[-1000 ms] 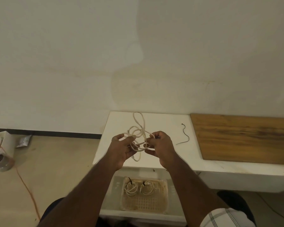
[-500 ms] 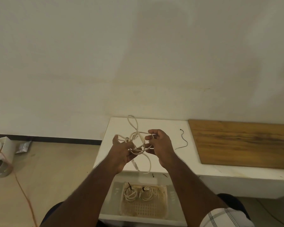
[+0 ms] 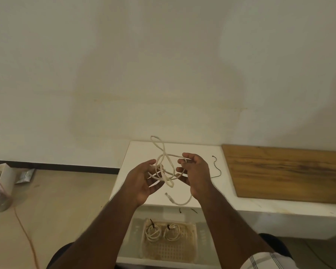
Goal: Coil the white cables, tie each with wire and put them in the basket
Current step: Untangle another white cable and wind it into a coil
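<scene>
Change vs. half a sec ago: the hands have come apart. The left hand (image 3: 144,181) has opened out, palm turned toward the loops, fingers spread and nearly straight; the loops brush its fingertips, but no clamp is evident. The right hand (image 3: 194,171) now carries the load alone, thumb and curled fingers pinching the white cable (image 3: 166,167) at the right side of the bundle. The bundle itself has slackened from a tight knot of loops into wide, uneven ones.

Judgement: coiling is in progress, not finished; the loops are too loose to tie, so a re-gather seems needed first.

Location: cable held in air between the hands, over the front part of the white table (image 3: 136,152), clear of the surface.

Orientation: long axis runs approx. away from the person. A narrow loop points up and away toward the wall; the free tail hangs down from the right hand toward the person, curving left, plug end (image 3: 168,196) lowest.

Tie wire (image 3: 216,167), black, lies loose on the table just right of the right hand, untouched.

Basket (image 3: 190,247) sits below the table's front edge and holds two coiled cables (image 3: 162,232), each w/ a dark tie. Wooden board (image 3: 283,173) lies at right.
</scene>
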